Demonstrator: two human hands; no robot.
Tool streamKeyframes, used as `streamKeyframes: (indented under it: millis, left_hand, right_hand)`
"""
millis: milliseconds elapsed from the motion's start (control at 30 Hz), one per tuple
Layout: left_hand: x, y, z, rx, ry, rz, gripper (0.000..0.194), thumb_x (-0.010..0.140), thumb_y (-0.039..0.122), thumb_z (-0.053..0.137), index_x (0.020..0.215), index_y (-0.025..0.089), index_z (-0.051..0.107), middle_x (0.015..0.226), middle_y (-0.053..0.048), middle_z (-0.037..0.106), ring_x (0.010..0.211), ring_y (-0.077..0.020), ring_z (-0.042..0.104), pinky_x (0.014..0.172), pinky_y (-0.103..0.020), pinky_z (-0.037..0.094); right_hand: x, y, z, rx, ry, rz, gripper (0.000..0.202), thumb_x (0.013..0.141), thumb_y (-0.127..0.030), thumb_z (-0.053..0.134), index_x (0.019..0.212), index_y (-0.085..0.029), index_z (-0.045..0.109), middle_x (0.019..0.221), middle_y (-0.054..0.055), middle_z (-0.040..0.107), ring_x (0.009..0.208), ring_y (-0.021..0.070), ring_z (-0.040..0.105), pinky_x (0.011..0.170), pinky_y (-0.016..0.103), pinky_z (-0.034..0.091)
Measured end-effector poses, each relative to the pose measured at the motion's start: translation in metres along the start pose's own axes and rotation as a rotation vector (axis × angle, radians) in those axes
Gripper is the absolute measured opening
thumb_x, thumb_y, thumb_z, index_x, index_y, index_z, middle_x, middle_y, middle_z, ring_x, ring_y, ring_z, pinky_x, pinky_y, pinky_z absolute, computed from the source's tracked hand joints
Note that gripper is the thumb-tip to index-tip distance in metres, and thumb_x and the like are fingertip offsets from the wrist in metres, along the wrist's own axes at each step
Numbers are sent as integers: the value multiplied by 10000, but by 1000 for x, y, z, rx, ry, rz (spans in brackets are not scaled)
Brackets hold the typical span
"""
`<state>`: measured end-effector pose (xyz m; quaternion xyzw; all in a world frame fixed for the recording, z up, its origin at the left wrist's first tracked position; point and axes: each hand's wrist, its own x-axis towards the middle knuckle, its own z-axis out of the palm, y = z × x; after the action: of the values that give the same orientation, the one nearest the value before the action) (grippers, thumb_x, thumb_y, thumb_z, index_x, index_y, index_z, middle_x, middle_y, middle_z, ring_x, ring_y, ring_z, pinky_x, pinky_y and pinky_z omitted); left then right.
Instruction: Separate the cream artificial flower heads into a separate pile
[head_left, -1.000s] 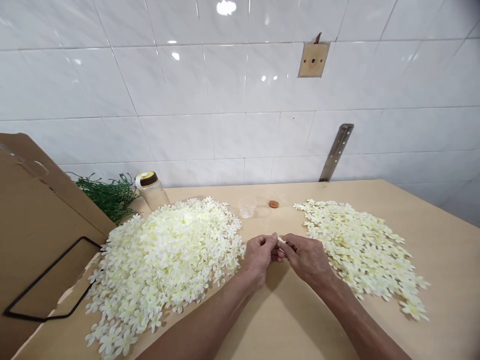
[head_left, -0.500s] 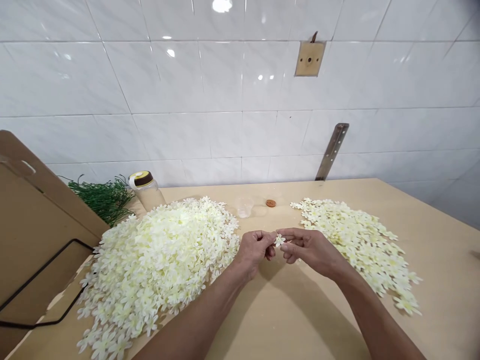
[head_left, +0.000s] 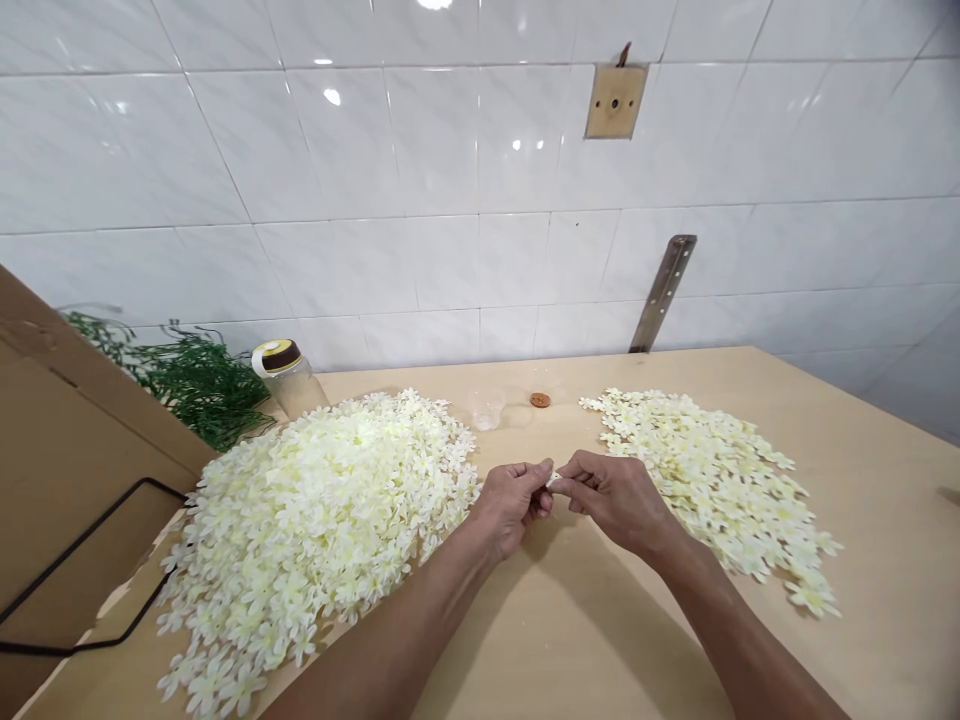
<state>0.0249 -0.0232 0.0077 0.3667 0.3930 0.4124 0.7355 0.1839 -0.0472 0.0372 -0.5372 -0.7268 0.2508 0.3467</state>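
Observation:
Above the middle of the table, my left hand (head_left: 517, 503) pinches a small artificial flower (head_left: 553, 480), pale with a yellowish tint. My right hand (head_left: 611, 497) meets it from the other side, thumb and forefinger closed on the same flower, most of which the fingers hide. A tall heap of loose white-yellow artificial flowers (head_left: 322, 510) lies to the left of my left hand. Beyond my right hand spreads a flatter, smaller layer of similar flowers (head_left: 705, 470).
Behind my hands stand a small clear plastic cup (head_left: 487, 412) and a round brown disc (head_left: 539, 400). At the back left are a bottle with a brown-yellow lid (head_left: 289, 375) and green artificial stems (head_left: 199, 385). A cardboard box (head_left: 82, 470) borders the left, with a black metal frame (head_left: 71, 560).
My right thumb and forefinger have closed onto the flower, which showed its open petals between my hands before. The view has tilted down slightly.

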Motion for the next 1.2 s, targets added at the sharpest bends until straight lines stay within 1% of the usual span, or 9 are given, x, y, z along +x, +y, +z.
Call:
streamKeyframes:
  millis: [133,233,400,533,667,733,833,933,1200]
  left_hand:
    - [-2,3,3,-55,12,32,481,651,569,765,690,112,620,541,-21,571,464,-90,495,495,-241,354]
    - [-5,5,5,-121,15,45,472,623,527,803,723,98,634,683,-52,623,512,-93,536,494,-240,368]
    - [-3,4,3,-90,74,96,439,652,509,788,700,107,618,633,-41,602,508,-94,526,507,-245,377]
    - [0,0,-1,1,85,99,463,689,569,729,645,130,590,517,-13,555,452,-88,477,491,-244,349]
    - [2,-5,-1,75,25,65,489,705,610,691,629,138,588,477,-6,540,418,-85,448,474,-245,330]
    - [1,-8,0,93,24,63,490,710,614,684,625,141,586,476,-7,542,418,-84,444,475,-243,326]
    - [0,-10,2,109,51,85,486,715,613,681,620,147,581,469,-2,535,420,-83,431,473,-241,323]
    - [-2,-9,4,146,99,140,471,731,593,675,598,152,574,466,-3,536,418,-87,431,472,-242,339]
    - [-3,-2,4,177,145,177,436,764,562,658,643,147,601,500,-40,591,439,-118,510,484,-251,399]
  right_hand:
    - [0,4,8,-244,193,-120,324,885,-461,576,685,-213,634,571,2,644,510,134,576,529,234,424]
    - [0,4,10,-219,253,-94,325,900,-481,544,745,-218,657,580,4,652,516,141,602,550,239,439]
    - [1,3,9,-66,95,17,329,907,-489,523,828,-221,697,587,5,666,534,154,638,574,258,509]
    - [3,8,5,80,9,57,306,860,-493,599,882,-209,711,729,41,708,647,177,675,583,272,571]
    - [4,11,-2,178,-8,83,432,795,-442,683,1163,-218,666,847,45,696,698,175,665,554,273,590]
    - [4,11,-4,170,-54,57,435,805,-420,670,1196,-229,673,867,49,697,689,171,661,548,271,582]
    - [3,12,-4,128,-111,45,307,837,-421,628,1035,-219,748,786,48,715,630,169,658,547,261,553]
    - [2,11,0,42,-68,51,278,848,-449,612,872,-209,750,664,25,702,538,154,623,520,244,494]
    - [2,5,11,-305,80,-112,425,946,-442,471,617,-200,588,532,6,591,497,129,519,535,238,363]
